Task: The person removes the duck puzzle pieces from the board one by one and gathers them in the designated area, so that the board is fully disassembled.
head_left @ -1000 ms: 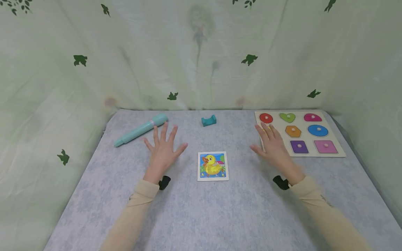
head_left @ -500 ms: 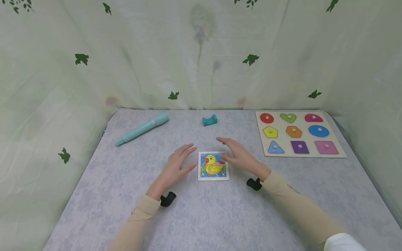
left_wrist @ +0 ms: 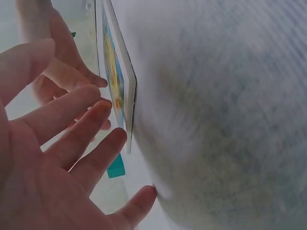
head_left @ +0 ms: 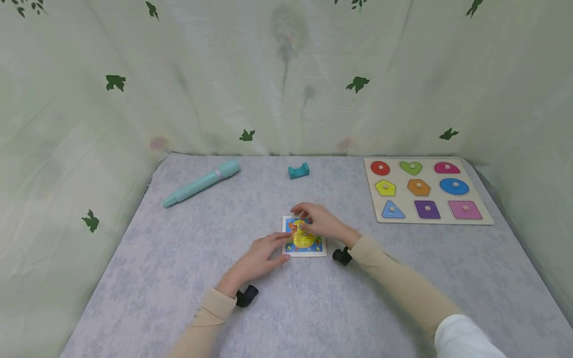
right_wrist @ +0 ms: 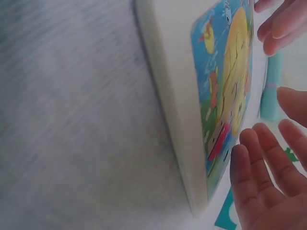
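On the table (head_left: 304, 313), both hands have come in together: the left hand (head_left: 261, 254), fingers loosely spread, at the puzzle's left side; the right hand (head_left: 320, 221), fingers slightly bent, over its top. Neither grips; touch I can't tell. The puzzle (head_left: 304, 242) lies flat, unmoved; handling seems barely begun.
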{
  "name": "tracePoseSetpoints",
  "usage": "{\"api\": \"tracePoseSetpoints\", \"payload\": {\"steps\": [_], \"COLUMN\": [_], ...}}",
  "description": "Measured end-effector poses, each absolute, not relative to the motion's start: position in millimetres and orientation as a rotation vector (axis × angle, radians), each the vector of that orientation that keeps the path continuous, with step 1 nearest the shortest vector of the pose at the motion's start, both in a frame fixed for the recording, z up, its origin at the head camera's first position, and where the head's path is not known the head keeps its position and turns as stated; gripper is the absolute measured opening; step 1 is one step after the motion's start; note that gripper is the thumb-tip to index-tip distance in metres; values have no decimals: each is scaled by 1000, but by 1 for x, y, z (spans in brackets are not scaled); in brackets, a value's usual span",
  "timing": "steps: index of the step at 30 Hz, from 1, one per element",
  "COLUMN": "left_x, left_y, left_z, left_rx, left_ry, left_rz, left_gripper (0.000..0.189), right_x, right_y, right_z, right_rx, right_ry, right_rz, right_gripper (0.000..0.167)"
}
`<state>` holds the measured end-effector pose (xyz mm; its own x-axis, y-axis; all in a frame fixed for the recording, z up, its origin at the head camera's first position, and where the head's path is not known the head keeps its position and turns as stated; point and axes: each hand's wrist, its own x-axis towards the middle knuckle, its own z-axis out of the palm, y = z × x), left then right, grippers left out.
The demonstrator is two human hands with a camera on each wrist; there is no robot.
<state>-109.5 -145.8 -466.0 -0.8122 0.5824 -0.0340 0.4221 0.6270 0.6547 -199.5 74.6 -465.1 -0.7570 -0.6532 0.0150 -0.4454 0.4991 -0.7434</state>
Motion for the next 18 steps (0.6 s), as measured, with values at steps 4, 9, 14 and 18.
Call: {"api": "tracePoseSetpoints", "payload": {"steps": [4,9,14,18], "left_x": [-106,-103,-101,-100], "left_y": [-143,-140,-137,-136], "left_z": [-466,-469,-471,-472], "left_rx": [822,824,827,813], "left_ry": [2636,2684,2718,2737], "left_rz": [879,829,802,781], "left_gripper": [51,50,50,52], "right_x": [-200,-198,-196,-194], "right_y": [67,61,58,57], "right_z": [-465,-465,-468,-469], "right_rx": [-929,-954,-918,-883], "right_ry": [2478,2511,2565,2591], "right_rz": [-1072,-1028,-1000,-973], "right_gripper": [37,31,30,34]}}
